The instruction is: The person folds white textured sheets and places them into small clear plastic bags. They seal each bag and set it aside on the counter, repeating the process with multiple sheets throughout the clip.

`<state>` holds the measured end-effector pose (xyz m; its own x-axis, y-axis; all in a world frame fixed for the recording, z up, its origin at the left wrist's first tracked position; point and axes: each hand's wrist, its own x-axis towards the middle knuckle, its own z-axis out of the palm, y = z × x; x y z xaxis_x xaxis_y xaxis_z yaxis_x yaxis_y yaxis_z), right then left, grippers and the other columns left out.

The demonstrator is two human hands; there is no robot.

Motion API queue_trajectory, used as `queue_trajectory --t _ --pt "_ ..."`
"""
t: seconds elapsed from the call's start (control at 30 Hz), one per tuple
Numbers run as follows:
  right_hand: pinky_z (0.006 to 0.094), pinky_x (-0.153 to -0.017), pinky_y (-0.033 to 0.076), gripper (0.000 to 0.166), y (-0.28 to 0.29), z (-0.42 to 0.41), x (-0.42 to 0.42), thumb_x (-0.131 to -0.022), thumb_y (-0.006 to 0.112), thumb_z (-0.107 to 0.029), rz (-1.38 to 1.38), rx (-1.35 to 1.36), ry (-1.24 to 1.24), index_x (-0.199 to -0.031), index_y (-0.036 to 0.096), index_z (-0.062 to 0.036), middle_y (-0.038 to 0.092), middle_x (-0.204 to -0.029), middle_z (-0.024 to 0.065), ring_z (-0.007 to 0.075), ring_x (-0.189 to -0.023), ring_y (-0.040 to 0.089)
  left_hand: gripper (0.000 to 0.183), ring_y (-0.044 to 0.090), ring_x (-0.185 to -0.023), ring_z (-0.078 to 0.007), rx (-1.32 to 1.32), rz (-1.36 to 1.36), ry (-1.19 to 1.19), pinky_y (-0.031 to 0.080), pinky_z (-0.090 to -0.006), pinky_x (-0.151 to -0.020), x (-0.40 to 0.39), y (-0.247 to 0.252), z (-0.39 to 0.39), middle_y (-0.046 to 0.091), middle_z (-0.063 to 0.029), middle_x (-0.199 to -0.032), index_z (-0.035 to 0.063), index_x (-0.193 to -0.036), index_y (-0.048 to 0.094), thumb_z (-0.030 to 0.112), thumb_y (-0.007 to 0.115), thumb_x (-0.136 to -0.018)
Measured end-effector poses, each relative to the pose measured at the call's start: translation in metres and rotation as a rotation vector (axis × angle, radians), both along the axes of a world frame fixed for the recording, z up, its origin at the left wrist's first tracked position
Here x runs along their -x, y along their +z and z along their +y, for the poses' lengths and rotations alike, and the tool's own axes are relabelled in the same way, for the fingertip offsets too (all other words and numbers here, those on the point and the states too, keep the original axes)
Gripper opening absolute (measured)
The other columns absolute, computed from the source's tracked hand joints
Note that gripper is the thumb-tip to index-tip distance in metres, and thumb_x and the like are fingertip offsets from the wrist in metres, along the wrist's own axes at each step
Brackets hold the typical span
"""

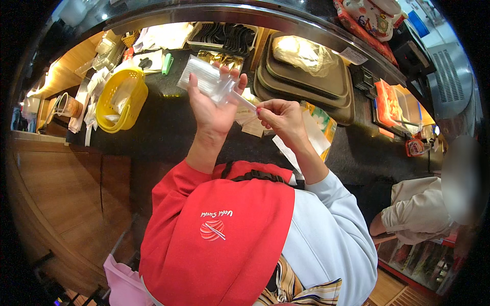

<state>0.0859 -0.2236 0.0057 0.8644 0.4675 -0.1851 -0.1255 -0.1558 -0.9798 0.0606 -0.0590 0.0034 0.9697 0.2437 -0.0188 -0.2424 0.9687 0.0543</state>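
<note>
My left hand (214,109) is raised palm up over the dark counter and holds a clear plastic packet (203,76) filled with thin white paper-wrapped sticks. The packet lies across the palm, its gathered end near the fingers. Between thumb and fingertips, my right hand (281,116) pinches one thin white stick (245,101). The stick's far end meets the packet's gathered plastic; whether it is still inside cannot be made out. Below the hands lie small paper slips (252,127), and a yellow-green printed packet (323,126) is partly covered by white paper (316,134).
A yellow plastic basket (128,101) stands at left. Behind are a tray of black spoons (224,36), gold-coloured cutlery (220,59) and a green clip (167,64). Stacked brown serving trays (264,78) carry a plastic bag (302,53). A person's sleeve (417,212) shows at right.
</note>
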Motion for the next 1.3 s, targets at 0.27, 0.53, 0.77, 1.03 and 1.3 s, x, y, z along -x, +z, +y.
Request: queue_trajectory --t 0.27,0.53,0.77,1.03,1.3 --pt "0.0181 -0.050 0.041 0.015 0.000 0.004 -0.001 -0.080 0.062 -0.008 0.037 -0.085 0.060 -0.087 0.065 0.0041 0.060 -0.066 0.0027 0.0048 -0.055 0.052 0.045 0.054 -0.091 -0.0257 -0.082 -0.034 0.060 0.038 -0.0479 -0.094 0.002 -0.006 -0.007 0.055 -0.0083 -0.091 0.0064 -0.105 0.047 0.045 0.054 -0.084" --pt "0.0188 -0.049 0.041 0.015 -0.002 0.007 -0.005 -0.080 0.063 -0.010 0.038 -0.025 0.089 -0.086 0.065 0.0038 0.060 -0.065 0.0022 0.0056 -0.054 0.052 0.051 0.054 -0.091 -0.0260 -0.157 -0.051 0.137 0.040 -0.0477 -0.092 0.001 -0.006 -0.005 0.055 -0.0083 -0.091 0.0052 -0.107 0.046 0.047 0.057 -0.081" --pt "0.0200 -0.052 0.041 0.015 0.000 0.014 -0.002 -0.080 0.064 -0.010 0.105 -0.135 0.131 -0.086 0.065 0.0039 0.060 -0.068 0.0032 0.0065 -0.055 0.051 0.055 0.056 -0.089 -0.0296 -0.292 0.015 0.167 0.041 -0.0426 -0.087 0.001 -0.010 -0.021 0.055 -0.0113 -0.089 0.0030 -0.109 0.043 0.052 0.044 -0.086" --pt "0.0246 -0.067 0.041 0.014 -0.014 0.029 0.003 -0.076 0.070 -0.011 0.018 -0.344 0.052 -0.083 0.067 0.0012 0.055 -0.083 0.0018 0.0094 -0.077 0.049 0.060 0.055 -0.098 -0.0298 -0.456 0.045 0.202 0.041 -0.0417 -0.091 0.001 -0.015 -0.036 0.056 -0.0098 -0.089 0.0045 -0.114 0.039 0.057 0.044 -0.085" --pt "0.0266 -0.079 0.040 0.014 -0.021 0.047 0.005 -0.070 0.073 -0.009 -0.207 -0.409 -0.130 -0.082 0.070 -0.0016 0.052 -0.093 0.0015 0.0126 -0.093 0.046 0.044 0.052 -0.106 -0.0255 -0.392 0.044 0.197 0.039 -0.0380 -0.094 0.005 -0.021 -0.050 0.057 -0.0127 -0.102 0.0050 -0.116 0.039 0.040 0.043 -0.091"
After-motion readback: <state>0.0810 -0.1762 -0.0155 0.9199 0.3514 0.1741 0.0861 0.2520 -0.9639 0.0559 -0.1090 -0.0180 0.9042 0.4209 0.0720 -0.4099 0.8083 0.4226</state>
